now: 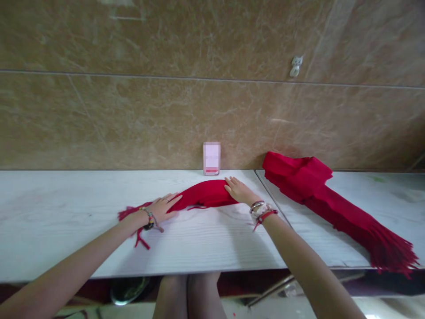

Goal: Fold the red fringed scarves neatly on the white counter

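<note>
A folded red scarf (207, 193) lies across the white tabletop in front of me. My left hand (163, 207) rests flat on its left part, fingers outstretched, near the fringe that spreads out to the left. My right hand (238, 190) lies flat on the scarf's right end with its fingers extended. Bracelets circle both wrists. To the right, a second red scarf (308, 179) lies bunched against the wall, its long fringed end running toward the front edge.
A phone (211, 158) with a pinkish screen leans upright against the tiled wall. A small white cat-shaped hook (296, 66) sticks to the tiles. The white table (66, 230) has a seam right of my right hand. My legs show below its front edge.
</note>
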`<state>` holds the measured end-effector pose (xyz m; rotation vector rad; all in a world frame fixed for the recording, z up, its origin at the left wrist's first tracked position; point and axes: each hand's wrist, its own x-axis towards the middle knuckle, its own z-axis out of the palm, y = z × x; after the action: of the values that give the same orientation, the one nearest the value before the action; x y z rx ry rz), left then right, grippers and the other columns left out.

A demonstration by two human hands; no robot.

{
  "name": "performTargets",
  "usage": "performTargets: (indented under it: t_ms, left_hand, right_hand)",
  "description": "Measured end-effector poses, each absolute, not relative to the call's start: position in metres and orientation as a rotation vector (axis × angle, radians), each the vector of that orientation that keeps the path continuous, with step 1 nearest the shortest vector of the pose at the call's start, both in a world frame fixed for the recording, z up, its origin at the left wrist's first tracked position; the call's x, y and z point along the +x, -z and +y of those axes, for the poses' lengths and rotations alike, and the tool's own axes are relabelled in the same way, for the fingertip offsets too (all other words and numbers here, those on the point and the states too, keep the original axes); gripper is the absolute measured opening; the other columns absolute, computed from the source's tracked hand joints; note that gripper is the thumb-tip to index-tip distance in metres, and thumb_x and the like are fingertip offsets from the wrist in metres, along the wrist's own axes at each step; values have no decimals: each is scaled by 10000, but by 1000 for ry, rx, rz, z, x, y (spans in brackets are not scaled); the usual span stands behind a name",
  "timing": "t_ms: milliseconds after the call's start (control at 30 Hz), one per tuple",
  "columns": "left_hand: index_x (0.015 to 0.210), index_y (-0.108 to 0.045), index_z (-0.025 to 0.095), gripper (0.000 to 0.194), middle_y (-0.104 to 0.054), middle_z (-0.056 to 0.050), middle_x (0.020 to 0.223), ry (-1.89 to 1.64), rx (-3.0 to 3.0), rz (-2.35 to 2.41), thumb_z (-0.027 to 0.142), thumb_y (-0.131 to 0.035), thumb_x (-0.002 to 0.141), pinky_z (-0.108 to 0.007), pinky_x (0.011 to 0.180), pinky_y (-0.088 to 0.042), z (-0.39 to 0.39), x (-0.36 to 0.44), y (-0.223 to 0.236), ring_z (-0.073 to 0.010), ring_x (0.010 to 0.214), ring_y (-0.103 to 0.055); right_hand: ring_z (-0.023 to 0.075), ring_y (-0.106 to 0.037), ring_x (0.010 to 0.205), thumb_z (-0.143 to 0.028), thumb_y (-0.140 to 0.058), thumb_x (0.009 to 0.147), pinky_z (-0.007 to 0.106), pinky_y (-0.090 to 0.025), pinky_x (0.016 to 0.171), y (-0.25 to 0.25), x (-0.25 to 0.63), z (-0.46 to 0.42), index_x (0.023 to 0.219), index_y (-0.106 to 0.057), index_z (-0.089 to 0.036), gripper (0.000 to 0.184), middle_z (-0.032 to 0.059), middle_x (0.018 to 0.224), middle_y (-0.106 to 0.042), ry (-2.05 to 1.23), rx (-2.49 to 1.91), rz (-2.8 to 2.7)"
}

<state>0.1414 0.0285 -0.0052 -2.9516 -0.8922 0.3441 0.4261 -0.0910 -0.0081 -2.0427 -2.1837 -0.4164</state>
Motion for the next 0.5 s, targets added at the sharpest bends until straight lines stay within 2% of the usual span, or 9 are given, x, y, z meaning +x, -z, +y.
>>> performTargets:
  t_ms: [133,233,300,367,433,500]
  left_hand:
    - [1285,-353,264,594,-264,-66,1395,-369,-2868,-879,160,-458,710,-468,964,-276,39,106,-3,-269,1250,-256]
    - [1271,-386,221,589,-330,-91,1362,-397,-2910,-931,115,-453,696,-396,939,-341,46,94,-6,-242,1185,-377]
    - [1274,-385,188,589,-336,-107,1356,-405,-2927,-945,140,-469,693,-377,950,-330,50,92,-7,-249,1188,-369]
    - [1276,-381,188,601,-317,-109,1366,-383,-2950,-931,233,-511,691,-406,973,-288,52,94,-8,-278,1224,-303]
    - [1265,-391,198,574,-302,-102,1375,-321,-3026,-913,349,-492,720,-402,981,-274,57,101,-8,-274,1237,-279]
    - [1232,-426,195,491,-346,-92,1353,-207,-3106,-924,394,-392,785,-356,980,-279,64,111,-7,-227,1220,-319]
  right_hand:
    - [269,-357,1184,-156,-331,857,449,-389,879,16,439,-97,1153,-490,-103,341,187,1268,-425,474,-2017,-2187]
    - [316,-333,1193,-188,-343,857,503,-387,852,9,435,-99,1201,-446,-93,371,202,1276,-410,467,-2106,-2132]
    - [330,-323,1197,-190,-369,844,542,-338,882,-4,425,-98,1196,-452,-93,375,199,1267,-420,497,-2115,-2111]
    - [316,-311,1206,-178,-401,823,545,-267,938,-19,409,-94,1182,-466,-99,374,182,1254,-437,562,-2036,-2116]
    - [277,-326,1199,-185,-424,810,487,-242,979,-32,384,-89,1156,-487,-109,360,159,1232,-462,600,-1888,-2180]
    - [231,-406,1132,-214,-439,811,395,-285,973,-39,354,-82,1099,-524,-106,319,146,1170,-509,557,-1719,-2326]
